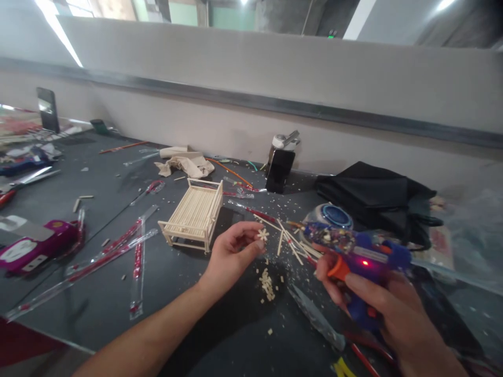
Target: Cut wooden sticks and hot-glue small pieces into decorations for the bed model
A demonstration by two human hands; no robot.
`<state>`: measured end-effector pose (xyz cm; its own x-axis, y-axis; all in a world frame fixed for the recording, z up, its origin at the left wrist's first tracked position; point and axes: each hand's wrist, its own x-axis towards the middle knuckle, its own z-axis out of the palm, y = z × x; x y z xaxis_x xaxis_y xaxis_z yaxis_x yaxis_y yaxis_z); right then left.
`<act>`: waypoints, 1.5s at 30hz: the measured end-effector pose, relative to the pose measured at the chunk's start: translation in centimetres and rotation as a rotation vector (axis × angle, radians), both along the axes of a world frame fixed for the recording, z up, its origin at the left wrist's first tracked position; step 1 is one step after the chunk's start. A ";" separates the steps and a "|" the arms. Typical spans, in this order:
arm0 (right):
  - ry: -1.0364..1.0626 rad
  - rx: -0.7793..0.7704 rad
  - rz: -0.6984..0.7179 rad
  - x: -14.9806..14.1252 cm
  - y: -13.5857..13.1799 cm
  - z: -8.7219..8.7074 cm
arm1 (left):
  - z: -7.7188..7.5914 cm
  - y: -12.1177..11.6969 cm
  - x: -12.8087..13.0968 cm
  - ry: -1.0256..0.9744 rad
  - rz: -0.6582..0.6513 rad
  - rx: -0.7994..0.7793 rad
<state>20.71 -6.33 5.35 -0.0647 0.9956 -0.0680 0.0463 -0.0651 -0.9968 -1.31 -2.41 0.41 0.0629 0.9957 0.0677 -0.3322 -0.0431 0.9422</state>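
Observation:
My left hand [231, 254] pinches a small star-shaped piece of wooden sticks [262, 235] between thumb and fingertips, above the dark table. My right hand [377, 303] grips a blue glue gun [361, 256] with an orange trigger and a lit red light; its nozzle points left toward the star piece. Just left of my left hand stands a small bed frame made of wooden sticks [194, 213]. Loose sticks [288, 238] lie between the two hands, and a heap of cut stick bits [267, 285] sits below the star piece.
Empty clear wrappers with red print [118, 251] lie at the left, beside a magenta glue gun [31, 248]. A crumpled cloth [186, 163], a phone leaning on a bottle [280, 167], a black bag [377, 196] and a blue-rimmed bowl [334, 214] stand further back. A grey partition wall [275, 78] closes the rear.

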 end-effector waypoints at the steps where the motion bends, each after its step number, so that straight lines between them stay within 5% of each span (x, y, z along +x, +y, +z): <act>1: -0.043 0.011 0.006 0.0 -0.1 -0.2 | -0.3 0.1 0.0 0.036 0.006 0.019; 11: -0.430 0.037 0.127 0.1 0.0 -0.3 | -0.7 0.1 0.0 0.285 0.033 0.089; 45: -0.639 0.195 0.104 -0.3 0.0 -0.9 | -1.5 0.1 0.2 0.501 0.110 0.251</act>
<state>20.43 -6.30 4.49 -0.1677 0.9843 0.0551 0.6270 0.1497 -0.7645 -1.12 -2.31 -1.13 0.0450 0.9554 0.2919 0.1713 -0.2953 0.9399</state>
